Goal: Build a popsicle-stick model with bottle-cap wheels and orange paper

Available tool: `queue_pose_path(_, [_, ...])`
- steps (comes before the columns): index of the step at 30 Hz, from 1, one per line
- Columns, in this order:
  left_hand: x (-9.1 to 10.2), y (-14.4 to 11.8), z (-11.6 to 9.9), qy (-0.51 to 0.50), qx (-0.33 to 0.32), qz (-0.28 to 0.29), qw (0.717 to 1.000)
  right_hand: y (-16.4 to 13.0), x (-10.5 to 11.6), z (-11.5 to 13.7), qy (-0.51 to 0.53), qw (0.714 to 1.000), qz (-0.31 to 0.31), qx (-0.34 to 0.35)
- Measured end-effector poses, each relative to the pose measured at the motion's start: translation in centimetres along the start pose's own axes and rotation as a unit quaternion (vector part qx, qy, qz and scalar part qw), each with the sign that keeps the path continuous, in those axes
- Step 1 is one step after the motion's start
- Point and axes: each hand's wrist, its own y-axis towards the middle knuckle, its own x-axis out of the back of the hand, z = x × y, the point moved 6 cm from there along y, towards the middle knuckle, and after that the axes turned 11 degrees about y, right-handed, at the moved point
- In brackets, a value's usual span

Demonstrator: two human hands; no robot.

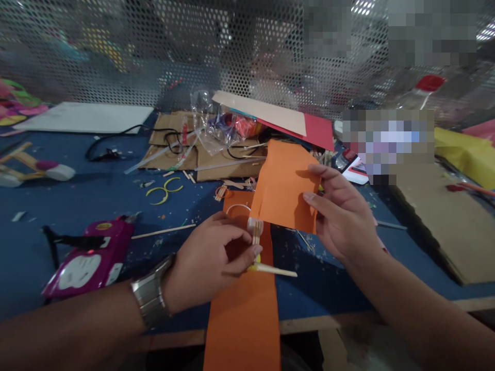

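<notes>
No words or numbers can be read anywhere. The pink box (91, 260) left of the orange paper (247, 309) has a white patch, but it is too blurry.

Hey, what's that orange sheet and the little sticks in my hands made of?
Orange sheet: likely matte craft paper; it bends and folds without shine. Sticks: probably pale, unfinished wood, like popsicle sticks, judging by their flat, light tan look.
</notes>
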Motion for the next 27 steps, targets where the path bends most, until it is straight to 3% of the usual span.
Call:
queue_pose_path(11, [-0.04, -0.07, 0.18, 0.001, -0.013, -0.020, 1.000, 0.00, -0.15, 0.06, 0.013, 1.000, -0.004, -0.010])
queue_pose_path(16, [0.21, -0.05, 0.30, -0.002, 0.010, -0.035, 0.999, 0.02, -0.22, 0.04, -0.014, 1.000, 0.009, -0.007])
queue_pose_path(21, [-0.16, -0.09, 0.32, -0.071, 0.033, 0.003, 0.997, -0.07, -0.16, 0.01, 0.000, 1.000, 0.001, -0.015])
queue_pose_path(27, [-0.18, -0.12, -0.07, -0.058, -0.024, -0.002, 0.998, -0.07, -0.22, 0.03, -0.002, 1.000, -0.001, -0.013])
